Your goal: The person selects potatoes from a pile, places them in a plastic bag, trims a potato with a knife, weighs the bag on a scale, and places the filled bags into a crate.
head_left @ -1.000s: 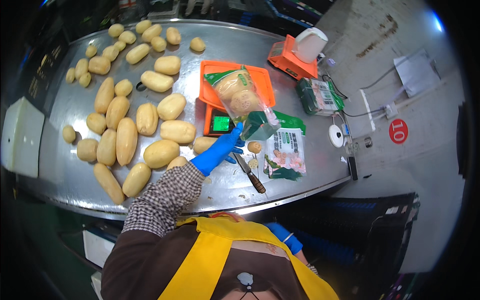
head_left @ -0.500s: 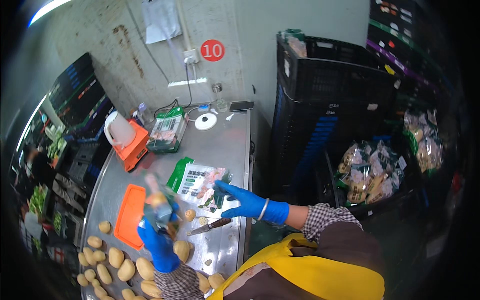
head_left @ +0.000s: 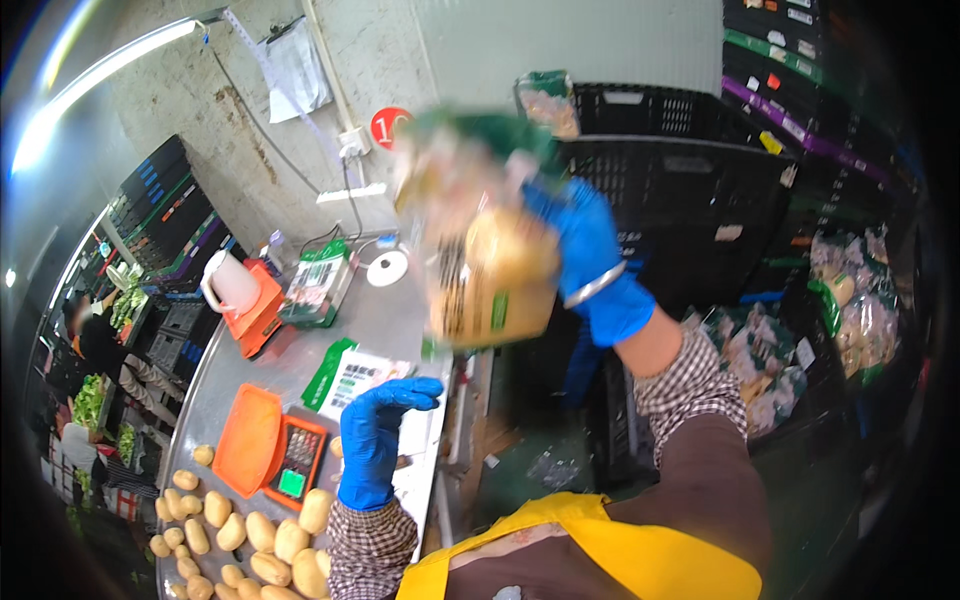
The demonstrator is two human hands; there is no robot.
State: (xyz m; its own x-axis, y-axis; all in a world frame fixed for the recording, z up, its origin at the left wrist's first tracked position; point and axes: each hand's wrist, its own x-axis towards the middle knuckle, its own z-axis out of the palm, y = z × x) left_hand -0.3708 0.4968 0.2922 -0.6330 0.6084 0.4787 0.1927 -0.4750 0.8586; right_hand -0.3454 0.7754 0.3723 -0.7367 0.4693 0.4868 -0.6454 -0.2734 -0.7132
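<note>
My right hand, in a blue glove, is raised over the table's right edge, gripping the side of a filled clear plastic bag of potatoes. The bag has a green printed top that is blurred by motion. Lower down, my left hand, also gloved in blue, has its fingers stretched to the right and bent at the knuckles; I see nothing in it. Just beyond it lie flat printed bags in white and green. An orange tray rests on a small scale to its left.
Loose potatoes cover the near left of the metal table. A white jug stands on an orange scale at the back, beside a stack of printed bags. Black crates rise at right; bagged produce fills a lower one.
The potato bag has passed from my left hand to my right and moved up and right. The scale's keypad beside the orange tray is now uncovered. The knife no longer shows.
</note>
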